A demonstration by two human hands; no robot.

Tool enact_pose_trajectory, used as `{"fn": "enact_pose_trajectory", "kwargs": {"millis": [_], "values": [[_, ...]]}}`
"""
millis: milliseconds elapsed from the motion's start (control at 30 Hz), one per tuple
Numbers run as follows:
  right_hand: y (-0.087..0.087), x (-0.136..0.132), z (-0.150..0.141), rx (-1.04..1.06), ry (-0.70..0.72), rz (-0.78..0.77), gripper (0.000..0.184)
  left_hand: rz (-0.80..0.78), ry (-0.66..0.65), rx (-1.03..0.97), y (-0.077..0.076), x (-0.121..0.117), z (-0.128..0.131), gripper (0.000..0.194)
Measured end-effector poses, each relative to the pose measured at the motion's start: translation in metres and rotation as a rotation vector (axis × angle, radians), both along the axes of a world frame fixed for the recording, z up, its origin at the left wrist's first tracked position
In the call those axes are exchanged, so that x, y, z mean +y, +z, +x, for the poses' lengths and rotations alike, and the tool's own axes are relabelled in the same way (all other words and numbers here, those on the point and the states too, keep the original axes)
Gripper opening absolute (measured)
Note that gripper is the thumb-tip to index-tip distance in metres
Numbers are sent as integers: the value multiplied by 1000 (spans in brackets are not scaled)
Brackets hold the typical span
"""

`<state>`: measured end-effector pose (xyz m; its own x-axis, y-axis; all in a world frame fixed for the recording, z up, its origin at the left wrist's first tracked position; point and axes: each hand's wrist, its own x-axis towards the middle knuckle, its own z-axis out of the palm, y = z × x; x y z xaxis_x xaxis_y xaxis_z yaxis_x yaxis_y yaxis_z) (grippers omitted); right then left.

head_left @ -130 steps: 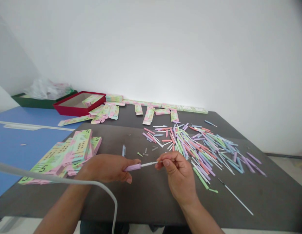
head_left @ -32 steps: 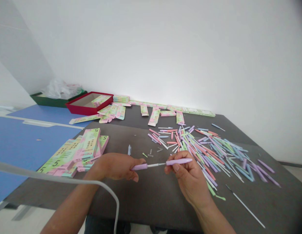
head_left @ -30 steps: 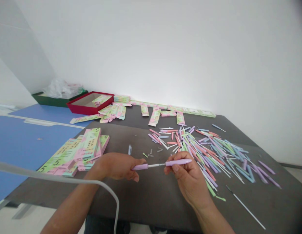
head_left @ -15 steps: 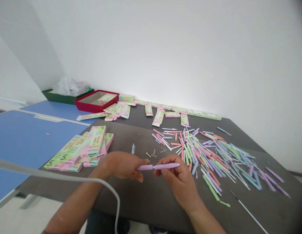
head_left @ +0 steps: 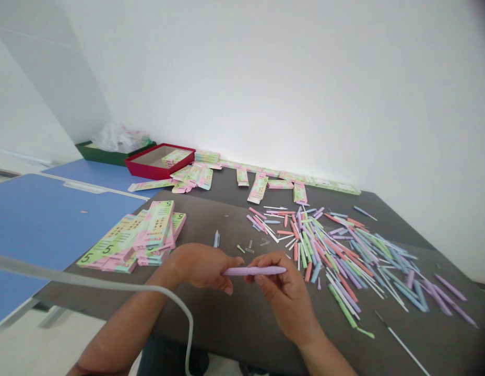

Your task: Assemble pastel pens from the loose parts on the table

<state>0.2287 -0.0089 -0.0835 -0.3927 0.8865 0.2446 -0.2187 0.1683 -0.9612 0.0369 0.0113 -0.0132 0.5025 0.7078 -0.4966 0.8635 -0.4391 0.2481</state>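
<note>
A lilac pen lies level between my two hands, above the near part of the dark table. My left hand pinches its left end between thumb and fingers. Around its right half, the fingers of my right hand are closed. The two barrel halves meet with no visible gap. Just beyond my hands lie a blue pen clip piece, a small green piece and clear clips.
Pastel pen barrels and white refills spread over the right of the table. Printed boxes are stacked at left; more line the wall. A red tray and green tray stand behind. A pale cable crosses the left foreground.
The two lilac pen halves have come together, closing the gap that showed metal between them. The view has shifted slightly.
</note>
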Motion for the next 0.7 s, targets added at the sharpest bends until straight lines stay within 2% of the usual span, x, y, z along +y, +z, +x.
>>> {"fn": "enact_pose_trajectory", "kwargs": {"millis": [200,367,533,633,700], "values": [[-6,1,3,-128,-55,8,10,22,6,51,0,-1,2,48],[-2,5,7,-205,-67,-24,12,10,9,57,1,-1,2,50],[5,12,10,-290,9,73,20,7,-8,35,2,-2,2,46],[3,14,12,-259,68,21,21,8,-3,22,1,-2,2,40],[3,14,14,-193,131,-49,40,-1,9,19,2,-2,3,43]]}}
